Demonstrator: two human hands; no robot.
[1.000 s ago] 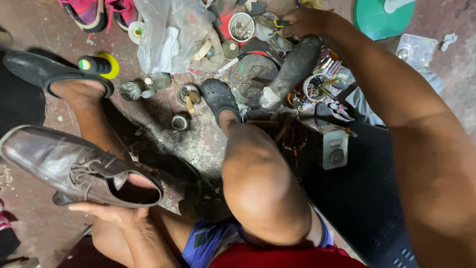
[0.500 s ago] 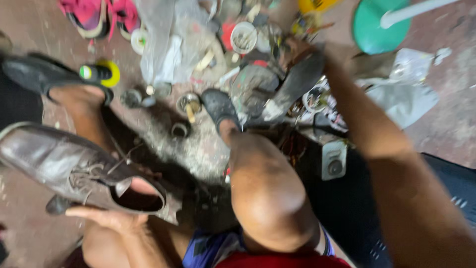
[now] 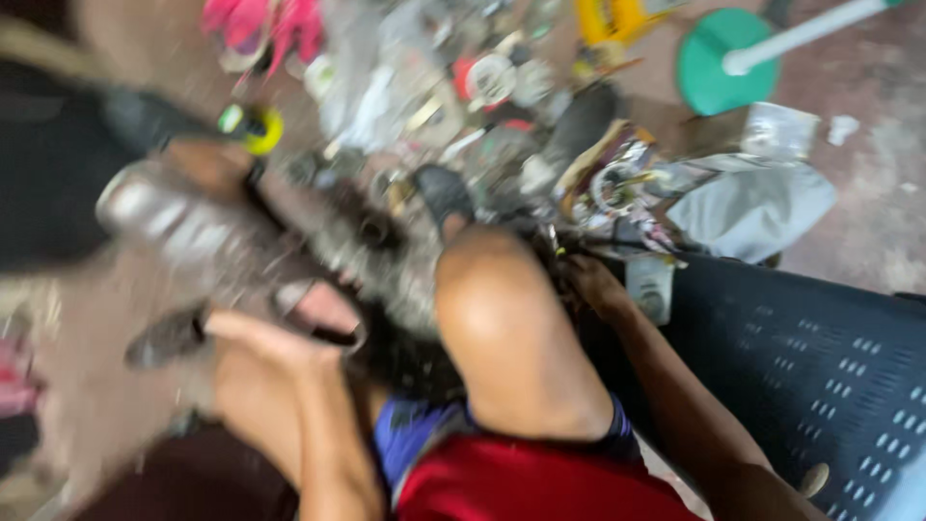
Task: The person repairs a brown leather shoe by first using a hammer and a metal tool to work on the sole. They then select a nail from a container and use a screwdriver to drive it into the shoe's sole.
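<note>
Left hand [image 3: 253, 340]: closed around the heel end of a brown leather shoe [image 3: 207, 246], fingers wrapped under its opening; the view is smeared, so the grip's detail cannot be told.
Shoe: stretches up and away from the left hand, toe pointing to the far left, laces faintly visible along the top.
Right hand [image 3: 590, 282]: low beside the raised knee [image 3: 502, 318], fingers curled down into the clutter on the floor; whether it has hold of anything cannot be told.
Just beside the right hand: a small pale boxy object [image 3: 651, 287], touching the edge of a dark perforated plastic seat [image 3: 820, 367] that runs off to its right.
Beyond the right hand: a tangle of tools and scraps [image 3: 608, 188], then a crumpled grey plastic bag [image 3: 757, 203].
Between the hands, farther out: a foot in a black sandal [image 3: 442, 193].
Far from both hands: a green round base with a white pole [image 3: 723, 63], a yellow-capped bottle [image 3: 253, 125], pink footwear [image 3: 260, 24].
</note>
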